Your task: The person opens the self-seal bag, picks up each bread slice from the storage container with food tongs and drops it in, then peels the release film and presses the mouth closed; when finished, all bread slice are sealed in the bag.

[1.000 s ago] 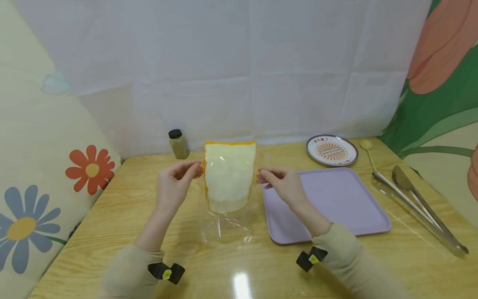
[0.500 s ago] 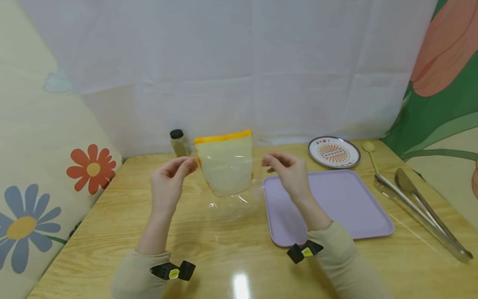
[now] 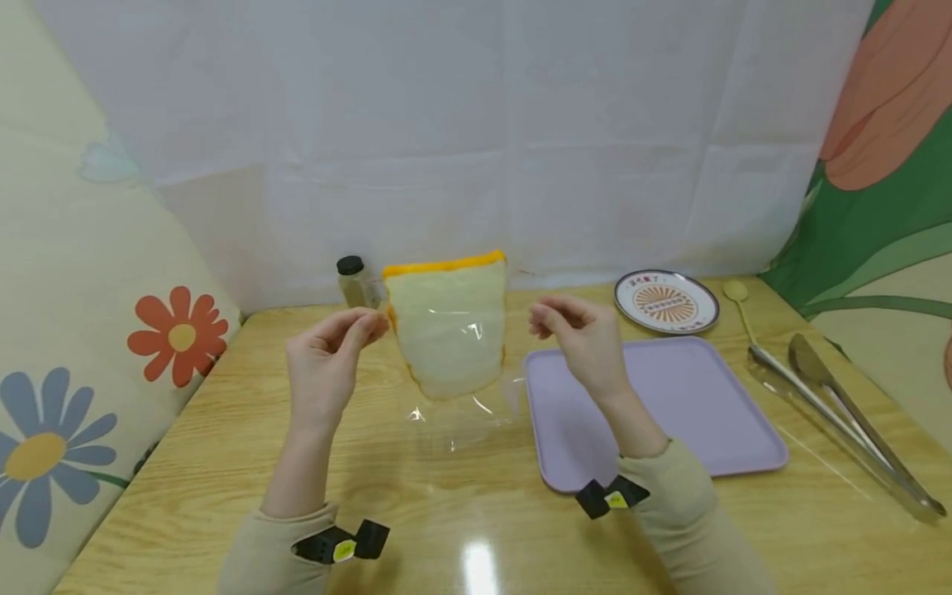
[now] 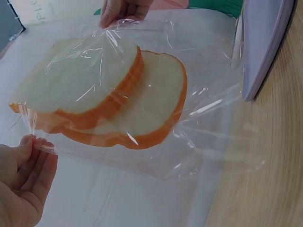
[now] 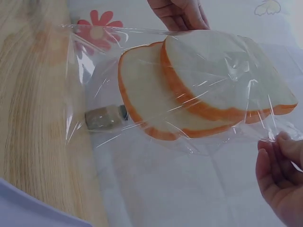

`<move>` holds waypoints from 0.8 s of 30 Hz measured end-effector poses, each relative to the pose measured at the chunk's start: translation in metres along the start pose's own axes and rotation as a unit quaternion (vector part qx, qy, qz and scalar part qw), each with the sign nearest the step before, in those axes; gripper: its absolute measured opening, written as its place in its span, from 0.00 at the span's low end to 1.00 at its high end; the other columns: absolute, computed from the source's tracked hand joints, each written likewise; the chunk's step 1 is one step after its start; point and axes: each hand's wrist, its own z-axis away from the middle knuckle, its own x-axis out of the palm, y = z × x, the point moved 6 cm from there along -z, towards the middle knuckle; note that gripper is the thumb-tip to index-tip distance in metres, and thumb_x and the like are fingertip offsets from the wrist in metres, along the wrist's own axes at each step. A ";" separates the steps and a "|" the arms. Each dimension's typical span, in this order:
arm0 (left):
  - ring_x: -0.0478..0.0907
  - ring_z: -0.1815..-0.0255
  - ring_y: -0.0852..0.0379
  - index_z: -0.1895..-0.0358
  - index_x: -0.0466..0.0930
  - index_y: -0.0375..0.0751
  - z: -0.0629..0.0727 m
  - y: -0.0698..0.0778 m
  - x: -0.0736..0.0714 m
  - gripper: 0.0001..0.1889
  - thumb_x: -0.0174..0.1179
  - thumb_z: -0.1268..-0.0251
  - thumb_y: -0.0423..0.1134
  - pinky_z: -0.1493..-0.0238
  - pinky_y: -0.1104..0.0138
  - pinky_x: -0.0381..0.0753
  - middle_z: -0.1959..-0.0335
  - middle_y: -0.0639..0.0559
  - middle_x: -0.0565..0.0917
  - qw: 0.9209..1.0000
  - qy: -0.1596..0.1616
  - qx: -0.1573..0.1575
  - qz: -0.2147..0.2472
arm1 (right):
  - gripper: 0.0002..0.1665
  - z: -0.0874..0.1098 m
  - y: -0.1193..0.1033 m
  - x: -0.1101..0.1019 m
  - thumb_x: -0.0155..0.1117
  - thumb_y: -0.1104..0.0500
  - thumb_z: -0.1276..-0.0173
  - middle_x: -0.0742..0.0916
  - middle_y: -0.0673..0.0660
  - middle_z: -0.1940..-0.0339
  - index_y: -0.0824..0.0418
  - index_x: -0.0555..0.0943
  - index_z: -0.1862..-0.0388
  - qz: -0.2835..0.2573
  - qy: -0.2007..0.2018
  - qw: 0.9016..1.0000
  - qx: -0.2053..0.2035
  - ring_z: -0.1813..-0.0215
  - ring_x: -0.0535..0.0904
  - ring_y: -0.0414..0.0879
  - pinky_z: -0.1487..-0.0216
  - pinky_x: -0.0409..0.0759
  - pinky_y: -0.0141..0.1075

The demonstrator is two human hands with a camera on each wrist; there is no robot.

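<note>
Two bread slices point(image 4: 94, 80), white with orange-brown crust, overlap inside a clear plastic bag point(image 4: 203, 142). In the head view the front bread slice point(image 3: 449, 330) hides most of the other, and the bag hangs over the table between both hands. My left hand point(image 3: 327, 359) pinches the bag's left side between thumb and fingers. On the opposite side, my right hand point(image 3: 587, 343) pinches the film the same way. Below the bread, the bag's loose end hangs down, crinkled and shiny. Each wrist view shows the film gathered at the fingertips.
Right of the bag lies a purple tray point(image 3: 692, 405), partly under my right forearm. Behind it sits a patterned plate point(image 3: 665, 302). A yellow spoon point(image 3: 736, 293) and metal tongs point(image 3: 855, 421) lie at the far right. A black-capped jar point(image 3: 355, 281) stands at the back left.
The hands have spread slightly apart. The bread and bag have risen and tilted, with the top crust showing more and its right corner higher. Both hands keep their pinch on the bag.
</note>
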 end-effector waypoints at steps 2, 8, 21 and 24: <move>0.83 0.71 0.68 0.68 0.84 0.33 0.000 0.002 0.000 0.04 0.60 0.40 0.26 0.62 0.75 0.84 0.75 0.64 0.86 1.000 0.003 0.012 -0.001 | 0.07 0.001 -0.002 0.000 0.61 0.76 0.40 0.83 0.77 0.71 0.82 0.80 0.64 0.004 0.001 1.000 -0.012 0.75 0.81 0.32 0.70 0.83 0.28; 0.83 0.73 0.67 0.67 0.82 0.24 -0.001 0.004 -0.003 0.05 0.61 0.41 0.26 0.63 0.75 0.84 0.76 0.62 0.86 0.999 0.006 0.033 0.003 | 0.07 0.003 -0.004 0.003 0.63 0.77 0.43 0.84 0.76 0.73 0.82 0.81 0.66 0.028 -0.002 0.998 -0.052 0.75 0.81 0.29 0.71 0.84 0.30; 0.83 0.72 0.68 0.65 0.84 0.27 0.005 -0.009 0.009 0.05 0.61 0.41 0.26 0.62 0.75 0.83 0.75 0.66 0.86 1.000 -0.012 -0.003 -0.004 | 0.09 0.005 0.014 0.005 0.66 0.71 0.41 0.89 0.57 0.72 0.77 0.82 0.64 0.003 -0.006 0.999 0.050 0.72 0.81 0.33 0.67 0.83 0.30; 0.82 0.73 0.68 0.66 0.85 0.35 0.006 -0.009 0.010 0.04 0.61 0.40 0.27 0.62 0.75 0.83 0.74 0.64 0.86 0.999 0.002 -0.001 0.034 | 0.10 0.005 0.015 0.006 0.65 0.70 0.40 0.88 0.44 0.75 0.78 0.82 0.62 -0.016 -0.005 0.997 0.069 0.71 0.81 0.35 0.67 0.82 0.31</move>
